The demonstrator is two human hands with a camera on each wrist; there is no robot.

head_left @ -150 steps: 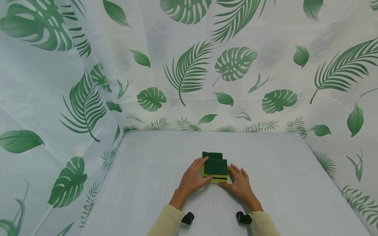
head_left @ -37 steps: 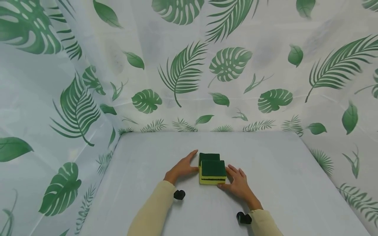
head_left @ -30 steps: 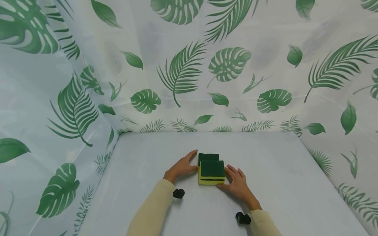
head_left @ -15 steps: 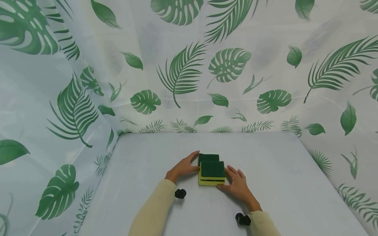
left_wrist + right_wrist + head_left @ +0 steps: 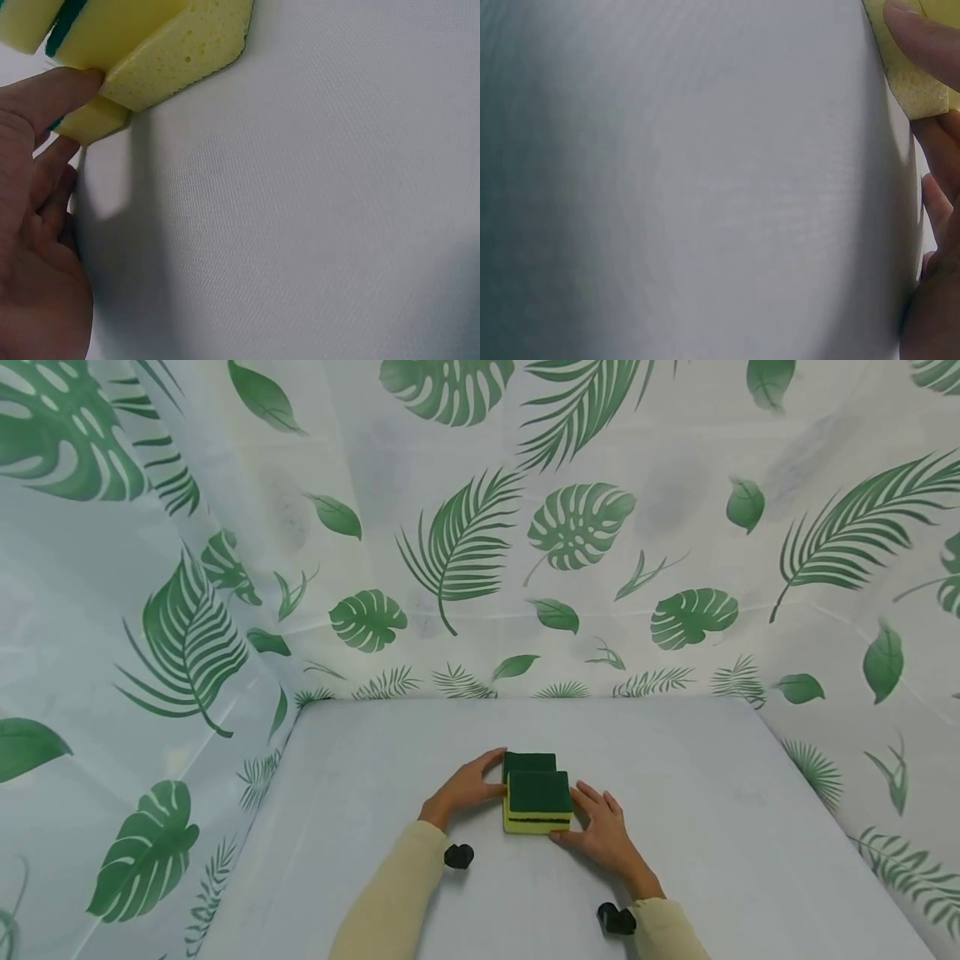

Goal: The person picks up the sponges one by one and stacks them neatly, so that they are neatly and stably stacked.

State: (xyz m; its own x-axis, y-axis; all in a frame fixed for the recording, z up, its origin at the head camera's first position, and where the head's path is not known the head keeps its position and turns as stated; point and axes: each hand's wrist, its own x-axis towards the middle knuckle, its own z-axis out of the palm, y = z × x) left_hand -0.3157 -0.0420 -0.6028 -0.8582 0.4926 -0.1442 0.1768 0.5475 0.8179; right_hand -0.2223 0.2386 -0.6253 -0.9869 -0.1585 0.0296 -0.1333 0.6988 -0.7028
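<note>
Yellow sponges with dark green scouring tops stand mid-table in the head view. A top sponge (image 5: pixel 540 792) lies on a lower sponge (image 5: pixel 536 828), and a rear sponge (image 5: pixel 529 762) sits close behind them. My left hand (image 5: pixel 461 789) is at their left side, thumb tip against the front stack and index finger stretched along the rear sponge. In the left wrist view the thumb (image 5: pixel 71 84) touches yellow foam (image 5: pixel 180 56). At the right, my right hand (image 5: pixel 603 827) holds the lower sponge's near corner, its thumb (image 5: pixel 926 37) on the front face and the fingers at the side.
A white-covered table (image 5: pixel 360 743) spreads around the sponges. Behind and beside it hang white sheets (image 5: pixel 465 652) printed with green leaves. A small black device (image 5: pixel 459 857) sits at the left wrist, another black device (image 5: pixel 617 918) at the right.
Five seconds ago the left hand lay over the stack's left edge; it then drew off leftward and now touches the side with fingers spread. The right hand keeps its place. The view has shifted slightly.
</note>
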